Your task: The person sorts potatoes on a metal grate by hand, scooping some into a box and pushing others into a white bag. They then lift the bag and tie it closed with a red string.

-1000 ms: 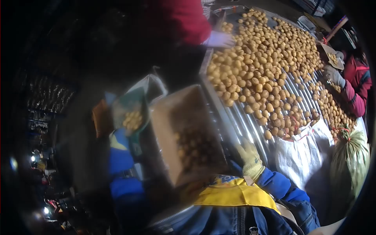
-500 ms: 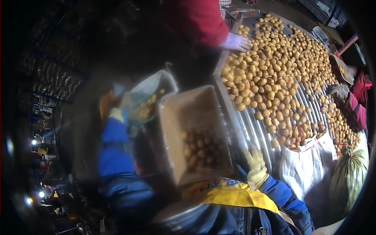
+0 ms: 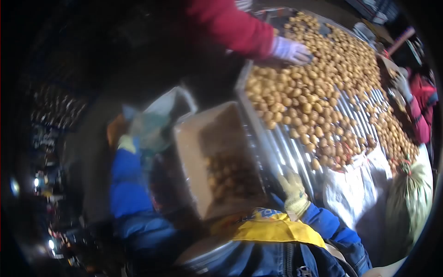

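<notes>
My left hand [image 3: 126, 144], in a pale yellow glove, is stretched out to the left beside a brown-orange object [image 3: 115, 130] and a greenish-white bag [image 3: 154, 122]. Blur hides its fingers and whatever they hold. In a cream glove, my right hand [image 3: 294, 190] is by the near edge of the metal roller table [image 3: 282, 152], fingers extended, nothing visible in it. Between my arms stands a plastic-lined cardboard box [image 3: 190, 159] with potatoes [image 3: 230, 177] at its bottom.
Many potatoes [image 3: 304, 99] cover the table. A co-worker's gloved hand [image 3: 293, 51] reaches over them from the far left; another person in red [image 3: 417, 120] works at right. A white sack [image 3: 346, 191] and a tied greenish sack [image 3: 408, 207] stand along the near side.
The whole view has shifted slightly left. The red-sleeved co-worker's hand has moved right over the potatoes. The potatoes visible in the bag earlier are now blurred. My right hand remains by the table edge.
</notes>
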Available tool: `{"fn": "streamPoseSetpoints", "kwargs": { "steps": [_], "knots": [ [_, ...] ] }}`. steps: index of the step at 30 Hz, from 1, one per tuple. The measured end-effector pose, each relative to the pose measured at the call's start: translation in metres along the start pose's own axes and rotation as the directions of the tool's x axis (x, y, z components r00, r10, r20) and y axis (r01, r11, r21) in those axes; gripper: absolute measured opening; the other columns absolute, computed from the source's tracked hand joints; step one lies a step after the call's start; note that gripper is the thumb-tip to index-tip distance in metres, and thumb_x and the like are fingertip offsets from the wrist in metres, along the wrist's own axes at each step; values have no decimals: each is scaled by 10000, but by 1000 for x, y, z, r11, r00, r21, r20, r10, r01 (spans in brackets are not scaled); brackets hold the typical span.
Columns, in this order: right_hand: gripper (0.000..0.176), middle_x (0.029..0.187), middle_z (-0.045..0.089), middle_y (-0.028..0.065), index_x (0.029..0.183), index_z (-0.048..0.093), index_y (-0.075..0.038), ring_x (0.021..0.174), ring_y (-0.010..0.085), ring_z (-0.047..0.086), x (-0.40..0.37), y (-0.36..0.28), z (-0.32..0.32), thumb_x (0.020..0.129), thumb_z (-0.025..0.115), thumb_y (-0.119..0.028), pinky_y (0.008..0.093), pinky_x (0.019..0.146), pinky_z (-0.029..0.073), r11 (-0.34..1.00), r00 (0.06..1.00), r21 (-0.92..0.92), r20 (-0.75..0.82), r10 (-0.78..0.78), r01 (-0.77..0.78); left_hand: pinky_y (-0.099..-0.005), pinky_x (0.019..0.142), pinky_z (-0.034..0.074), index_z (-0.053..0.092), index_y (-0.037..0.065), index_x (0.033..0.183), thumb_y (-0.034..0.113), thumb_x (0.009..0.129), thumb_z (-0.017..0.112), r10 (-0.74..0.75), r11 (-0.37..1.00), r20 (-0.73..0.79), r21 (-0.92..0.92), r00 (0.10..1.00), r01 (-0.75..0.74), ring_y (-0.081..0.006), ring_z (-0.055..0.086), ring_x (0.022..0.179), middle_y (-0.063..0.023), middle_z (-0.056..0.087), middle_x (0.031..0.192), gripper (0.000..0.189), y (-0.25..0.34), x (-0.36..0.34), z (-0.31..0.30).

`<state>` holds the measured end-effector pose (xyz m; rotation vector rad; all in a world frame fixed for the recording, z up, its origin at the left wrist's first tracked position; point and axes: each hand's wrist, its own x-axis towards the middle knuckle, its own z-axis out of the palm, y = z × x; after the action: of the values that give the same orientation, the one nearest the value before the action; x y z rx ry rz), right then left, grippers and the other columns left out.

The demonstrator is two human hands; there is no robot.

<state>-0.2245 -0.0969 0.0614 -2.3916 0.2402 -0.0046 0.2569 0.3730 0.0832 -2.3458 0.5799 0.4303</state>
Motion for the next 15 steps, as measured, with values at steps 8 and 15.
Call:
{"fn": "streamPoseSetpoints", "kwargs": {
  "steps": [8, 15],
  "knots": [
    [774, 1462, 486, 279, 1540, 471, -147, 1297, 496, 494, 5, -4, -5, 803, 704, -135, 546, 1079, 432, 996, 995, -41, -49, -84, 82, -430, 848, 611, 660, -47, 1285, 140, 918, 646, -334, -681, 206, -727, 920, -84, -348, 736, 981, -218, 719, 1170, 413, 92, -118, -16],
    [767, 1503, 457, 275, 1545, 466, -148, 1336, 484, 474, 1, -3, -3, 820, 717, -144, 526, 1096, 431, 999, 999, -5, 17, -32, 32, -433, 969, 579, 619, -77, 1334, 123, 943, 642, -228, -645, -94, -731, 969, -223, -331, 707, 1098, -206, 702, 1229, 440, 129, -130, 16]
  ]
}}
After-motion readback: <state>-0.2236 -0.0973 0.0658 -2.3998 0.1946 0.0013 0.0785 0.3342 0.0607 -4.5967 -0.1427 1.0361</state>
